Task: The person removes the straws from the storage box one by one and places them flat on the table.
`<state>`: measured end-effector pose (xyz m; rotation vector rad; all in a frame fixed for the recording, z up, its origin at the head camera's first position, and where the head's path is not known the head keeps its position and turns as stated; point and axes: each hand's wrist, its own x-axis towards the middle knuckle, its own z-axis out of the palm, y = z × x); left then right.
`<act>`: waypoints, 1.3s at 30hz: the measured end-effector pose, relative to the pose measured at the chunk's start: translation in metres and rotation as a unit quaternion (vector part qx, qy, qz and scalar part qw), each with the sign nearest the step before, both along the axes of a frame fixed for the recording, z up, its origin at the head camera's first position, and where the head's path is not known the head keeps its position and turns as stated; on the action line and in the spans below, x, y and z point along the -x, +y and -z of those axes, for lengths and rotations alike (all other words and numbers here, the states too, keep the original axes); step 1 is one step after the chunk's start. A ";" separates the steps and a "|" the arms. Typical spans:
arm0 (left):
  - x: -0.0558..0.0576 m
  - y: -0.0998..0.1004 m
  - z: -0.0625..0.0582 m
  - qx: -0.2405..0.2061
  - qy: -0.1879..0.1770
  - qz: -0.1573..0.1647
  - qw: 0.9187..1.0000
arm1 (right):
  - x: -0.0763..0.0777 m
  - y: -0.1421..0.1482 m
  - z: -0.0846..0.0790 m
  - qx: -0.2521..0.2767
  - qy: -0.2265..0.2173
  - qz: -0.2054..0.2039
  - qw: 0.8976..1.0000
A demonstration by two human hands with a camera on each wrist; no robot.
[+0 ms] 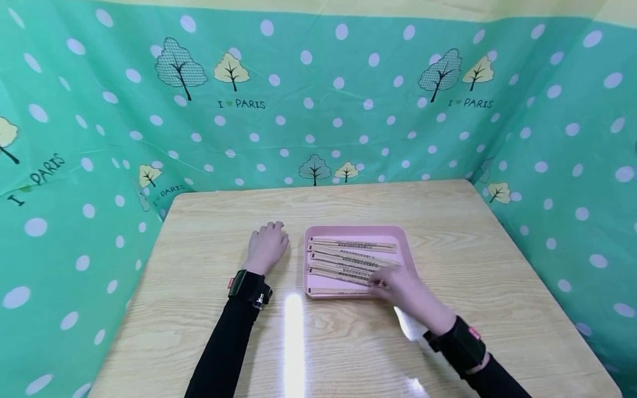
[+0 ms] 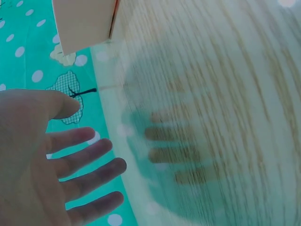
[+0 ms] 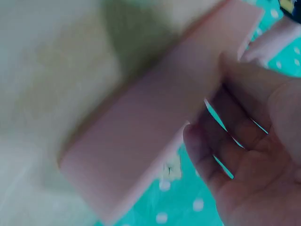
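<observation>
A pink tray (image 1: 409, 251) lies on the table, with several chopsticks in printed paper sleeves (image 1: 343, 260) lying lengthwise in it. My right hand (image 1: 400, 290) reaches over the tray's near right corner, fingers bent, close over the sleeves' right ends. In the right wrist view, the thumb and fingers of that right hand (image 3: 249, 141) go in over the rim of the tray (image 3: 155, 108), whose wall hides the fingertips; I cannot tell whether they pinch a sleeve. Left of the tray, apart from it, my left hand (image 1: 267, 246) stays low over the table, fingers loosely spread and holding nothing.
The wooden table (image 1: 214, 331) carries a bright light reflection in front of the tray. A green dotted curtain (image 1: 308, 110) hangs behind the table and along both sides. Both wrists wear black bands with cameras.
</observation>
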<state>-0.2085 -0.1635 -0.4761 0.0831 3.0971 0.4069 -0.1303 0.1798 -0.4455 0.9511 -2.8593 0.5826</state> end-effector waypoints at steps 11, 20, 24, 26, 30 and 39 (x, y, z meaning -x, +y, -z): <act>0.001 0.002 0.002 -0.006 0.002 0.002 1.000 | 0.112 0.047 0.005 0.013 0.004 0.140 0.990; 0.000 0.007 0.005 0.002 0.024 0.015 1.000 | 0.127 0.049 0.023 0.027 -0.022 0.170 0.985; 0.000 0.008 0.005 0.003 0.020 0.017 1.000 | 0.130 0.054 0.023 0.023 -0.034 0.172 0.984; 0.002 0.009 0.005 0.003 0.019 0.018 1.000 | 0.131 0.060 0.022 0.023 -0.038 0.172 0.984; 0.004 0.010 0.005 0.002 0.023 0.025 0.999 | 0.133 0.075 0.020 0.016 -0.036 0.177 0.983; -0.007 -0.001 0.009 0.013 0.028 0.029 0.999 | 0.137 0.093 0.021 0.009 -0.050 0.174 0.984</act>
